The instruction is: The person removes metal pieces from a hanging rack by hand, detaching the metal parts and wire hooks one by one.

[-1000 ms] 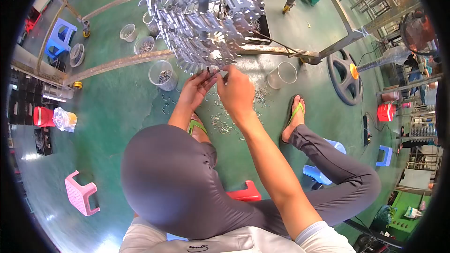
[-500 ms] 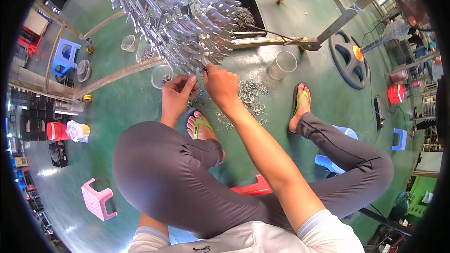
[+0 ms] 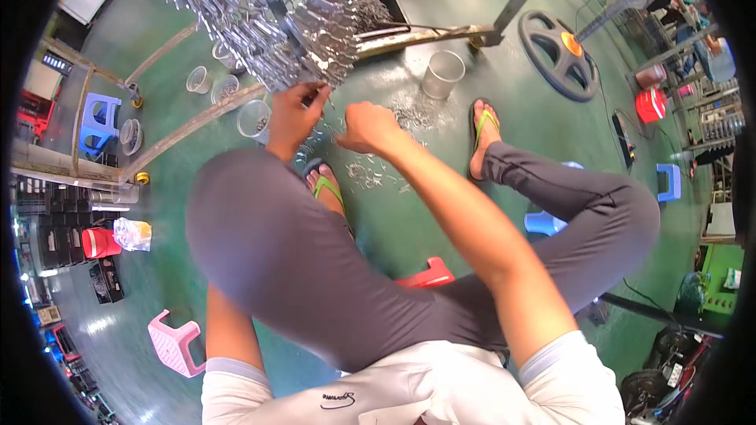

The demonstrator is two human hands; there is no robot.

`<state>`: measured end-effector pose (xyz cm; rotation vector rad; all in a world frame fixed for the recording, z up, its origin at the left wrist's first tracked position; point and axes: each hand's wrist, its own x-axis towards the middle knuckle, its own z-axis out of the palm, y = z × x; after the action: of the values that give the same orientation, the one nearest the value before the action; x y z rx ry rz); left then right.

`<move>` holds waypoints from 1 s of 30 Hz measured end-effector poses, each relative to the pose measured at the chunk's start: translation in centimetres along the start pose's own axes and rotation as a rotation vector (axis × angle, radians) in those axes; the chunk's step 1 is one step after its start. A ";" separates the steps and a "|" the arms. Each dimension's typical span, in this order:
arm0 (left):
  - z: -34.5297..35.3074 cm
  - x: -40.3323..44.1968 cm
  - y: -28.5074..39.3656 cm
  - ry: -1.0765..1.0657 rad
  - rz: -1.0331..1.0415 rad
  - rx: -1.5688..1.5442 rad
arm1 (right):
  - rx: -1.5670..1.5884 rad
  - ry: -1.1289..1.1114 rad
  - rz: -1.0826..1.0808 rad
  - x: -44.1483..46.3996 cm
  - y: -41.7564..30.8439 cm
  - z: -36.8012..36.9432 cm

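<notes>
A dense cluster of hanging shiny metal plates (image 3: 272,24) fills the upper left of the head view. My left hand (image 3: 293,120) is at its lower edge, thumb and fingers bent together against the lowest pieces. What is between those fingertips is too small to make out. To the right and a little lower, my right hand (image 3: 372,127) is closed like a fist, back of the hand upward, apart from the plates. Its fingertips are mostly hidden, along with anything in them. Small curved metal hooks (image 3: 364,175) lie scattered on the green floor below my hands.
A clear plastic tub (image 3: 443,75) stands right of the hooks, with another tub (image 3: 253,118) left of my left hand. A black tray of metal pieces (image 3: 378,12) sits behind. Around are a metal frame (image 3: 441,35), a round fan base (image 3: 557,55) and a pink stool (image 3: 177,342).
My right hand has drawn down and away from the metal plates it was touching. My left hand has stayed near the lower edge, now against it. The whole view has tilted down.
</notes>
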<state>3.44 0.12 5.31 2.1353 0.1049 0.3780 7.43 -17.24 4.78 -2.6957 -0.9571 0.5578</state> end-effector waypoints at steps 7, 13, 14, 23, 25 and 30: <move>-1.3 0.6 -0.7 -0.104 -0.113 -0.054 | -0.162 -1.710 -0.174 -8.7 3.6 16.0; -1.7 0.8 -0.5 -0.098 -0.178 -0.041 | -0.017 -2.038 0.097 -14.3 3.8 26.9; -1.7 0.7 -0.5 -0.106 -0.169 -0.034 | 0.024 -2.070 0.062 -15.0 3.6 26.4; -2.7 -0.2 1.0 -0.006 -0.121 0.204 | -0.338 -1.715 -0.666 -11.4 0.9 22.6; -2.5 -0.8 -0.2 0.032 -0.119 0.071 | -0.193 -1.487 -0.407 -6.2 4.6 13.6; -2.2 -0.9 -2.1 -0.002 -0.063 -0.041 | -0.776 -0.787 -0.495 0.6 12.2 -11.4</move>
<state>2.04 2.88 4.56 2.0868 0.1623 0.3384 19.48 -27.08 10.86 -2.6008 -2.3722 1.4027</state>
